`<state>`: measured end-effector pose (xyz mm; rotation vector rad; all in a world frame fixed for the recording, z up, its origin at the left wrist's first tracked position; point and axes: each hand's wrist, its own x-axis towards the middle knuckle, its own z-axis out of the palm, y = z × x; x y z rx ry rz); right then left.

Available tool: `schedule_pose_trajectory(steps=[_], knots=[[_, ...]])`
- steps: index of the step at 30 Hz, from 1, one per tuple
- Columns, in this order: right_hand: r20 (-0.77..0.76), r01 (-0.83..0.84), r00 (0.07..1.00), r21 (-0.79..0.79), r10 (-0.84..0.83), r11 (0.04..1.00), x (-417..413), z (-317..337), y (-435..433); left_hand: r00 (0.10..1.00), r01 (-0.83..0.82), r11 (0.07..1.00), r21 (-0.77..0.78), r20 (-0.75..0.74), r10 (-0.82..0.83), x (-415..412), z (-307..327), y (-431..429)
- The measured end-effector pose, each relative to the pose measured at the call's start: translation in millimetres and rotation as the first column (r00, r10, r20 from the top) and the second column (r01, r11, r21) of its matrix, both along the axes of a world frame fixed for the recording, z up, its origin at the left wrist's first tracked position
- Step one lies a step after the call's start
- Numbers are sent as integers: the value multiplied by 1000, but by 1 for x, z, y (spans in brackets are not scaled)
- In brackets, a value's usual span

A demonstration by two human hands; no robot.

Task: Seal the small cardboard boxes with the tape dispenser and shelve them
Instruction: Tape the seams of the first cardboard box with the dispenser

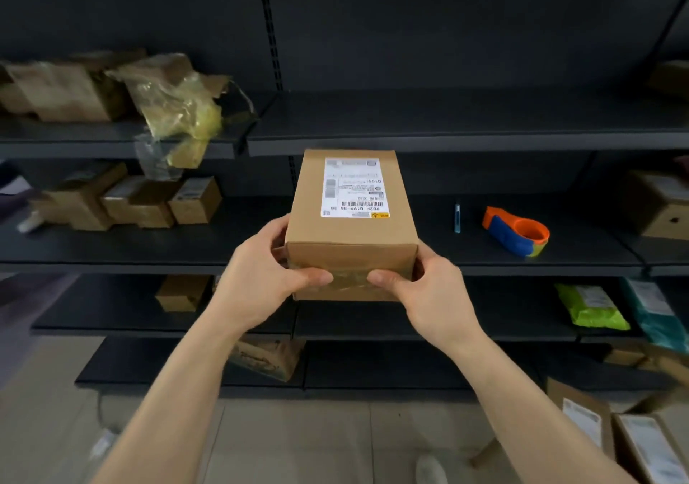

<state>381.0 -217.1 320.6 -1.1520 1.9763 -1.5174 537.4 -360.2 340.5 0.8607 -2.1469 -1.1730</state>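
Observation:
A small brown cardboard box [348,230] with a white shipping label on top is held in front of the dark middle shelf [559,260]. My left hand [261,275] grips its near left corner and my right hand [428,289] grips its near right corner. Both thumbs press on clear tape across the near end face. The orange and blue tape dispenser [516,231] lies on the middle shelf to the right of the box, untouched.
A thin blue pen-like tool [457,218] lies left of the dispenser. Several small boxes [149,202] stand on the middle shelf at left, crumpled wrapping [175,107] above them. Green [592,306] and teal packets lie lower right; more boxes [634,442] sit on the floor.

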Motion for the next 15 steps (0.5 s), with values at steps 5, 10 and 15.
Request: schedule_pose_trajectory(steps=[5,10,15], knots=[[-119,-10,993,-132,-5,991,-6,61,-17,992,-30,995,-99,-123,18,-2,61,-11],[-173,-26,985,-168,-4,985,-43,105,-72,987,-69,985,-159,-152,44,-41,102,-58],[-131,-20,991,-132,2,991,-86,111,-136,994,-63,992,-113,-93,53,-84,113,-116]])
